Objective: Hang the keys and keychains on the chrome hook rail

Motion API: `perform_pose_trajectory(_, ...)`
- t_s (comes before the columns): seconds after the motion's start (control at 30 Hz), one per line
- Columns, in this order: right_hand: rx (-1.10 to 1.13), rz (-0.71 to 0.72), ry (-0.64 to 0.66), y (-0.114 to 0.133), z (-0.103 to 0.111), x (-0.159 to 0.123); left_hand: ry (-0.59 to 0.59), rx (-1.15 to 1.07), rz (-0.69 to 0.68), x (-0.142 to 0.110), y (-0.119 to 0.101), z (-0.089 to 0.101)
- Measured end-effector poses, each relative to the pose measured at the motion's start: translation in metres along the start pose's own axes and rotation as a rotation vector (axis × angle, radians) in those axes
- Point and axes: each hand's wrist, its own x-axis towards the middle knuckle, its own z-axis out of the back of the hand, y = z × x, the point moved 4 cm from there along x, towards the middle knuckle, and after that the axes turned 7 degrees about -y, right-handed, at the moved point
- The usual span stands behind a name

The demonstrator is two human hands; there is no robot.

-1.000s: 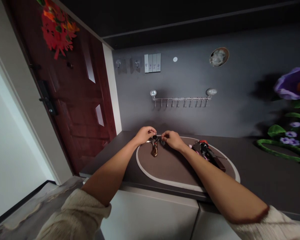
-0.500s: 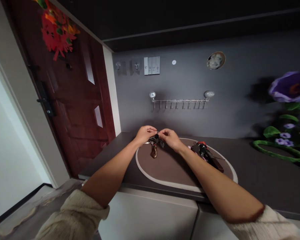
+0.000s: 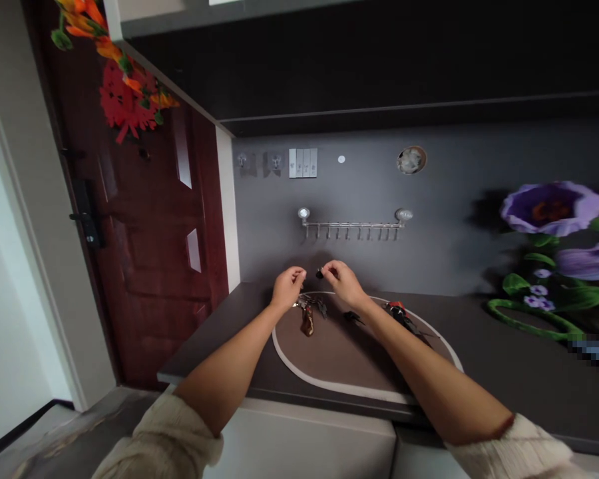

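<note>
My left hand [image 3: 288, 289] is closed in a pinch above the left end of an oval brown mat [image 3: 324, 362] with a pale rim. A bunch of keys [image 3: 315, 304] hangs under its fingers, with a shiny brown charm [image 3: 307, 322] at the bottom. Level with it and a short gap away, my right hand [image 3: 345, 283] pinches a small black piece [image 3: 320, 273], too small to name surely. Below the right wrist lie some dark keys [image 3: 353, 317] on the mat. Another bunch with a red part [image 3: 396, 308] is partly hidden behind my right forearm.
A rail with several hooks [image 3: 354, 225] is fixed to the grey wall behind the hands. A dark cabinet [image 3: 359, 80] overhangs the counter [image 3: 494, 372]. Purple plush flowers [image 3: 552, 209] stand at the right, and a dark red door [image 3: 150, 266] is at the left.
My hands were together at the top of the keys and have moved apart, the right one now with the small black piece. The camera has tilted upward.
</note>
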Motion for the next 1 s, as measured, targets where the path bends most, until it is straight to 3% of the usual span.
perform_pose_trajectory(0.2, -0.044, 0.048, -0.01, 0.012, 0.006, 0.039, -0.005, 0.299, -0.153, 0.0, 0.002, 0.002)
perform_pose_trajectory(0.47, 0.239, -0.258, -0.182, -0.005, -0.021, 0.081, -0.024, 0.431, -0.193, 0.002, 0.003, 0.006)
perform_pose_trajectory(0.83, 0.472, -0.556, -0.348, -0.007, -0.051, 0.09, -0.012, 0.5, -0.229, 0.003, 0.003, 0.007)
perform_pose_trajectory(1.0, 0.478, -0.62, -0.396, -0.012, -0.056, 0.091, -0.017, 0.515, -0.214, 0.004, 0.004, 0.009)
